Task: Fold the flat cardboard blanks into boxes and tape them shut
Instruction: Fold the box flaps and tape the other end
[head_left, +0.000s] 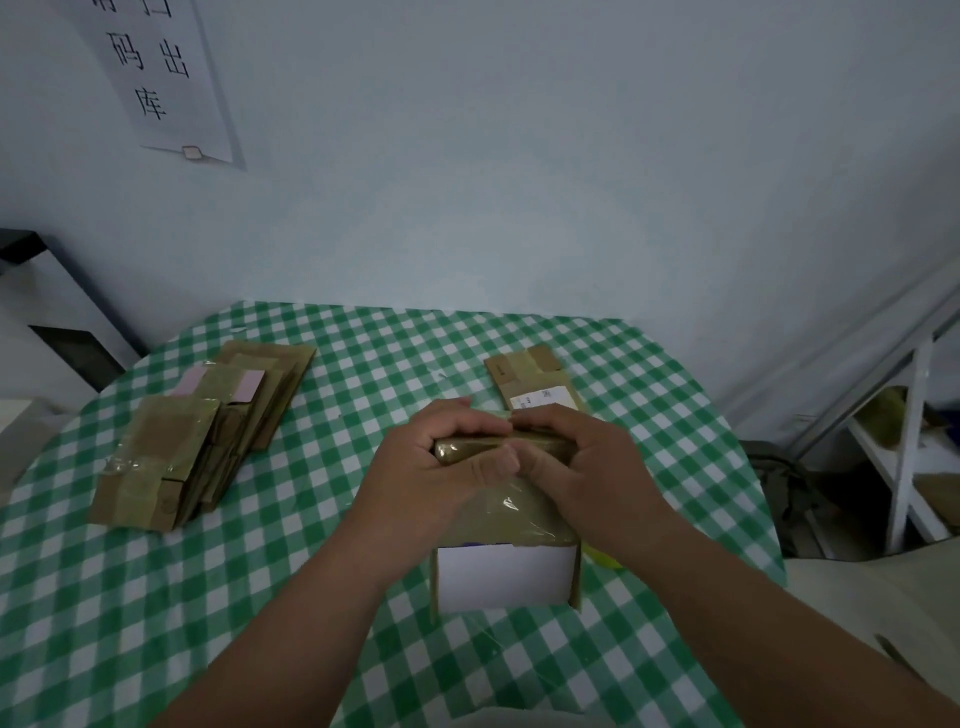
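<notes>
A folded cardboard box (506, 571) stands in the middle of the checked table (311, 597), its white side facing me and glossy tape over its top. Both hands sit on the box's far top edge. My left hand (441, 457) and my right hand (576, 457) grip a brownish tape roll (467, 449) there, thumbs meeting over it. A pile of flat cardboard blanks (202, 436) with old tape lies at the left. One flat blank with a white label (535, 384) lies just behind my hands.
A white wall rises behind the table with a printed paper sign (166, 78) at the upper left. A white metal shelf (904, 457) stands to the right, and dark furniture (62, 343) sits at the left edge.
</notes>
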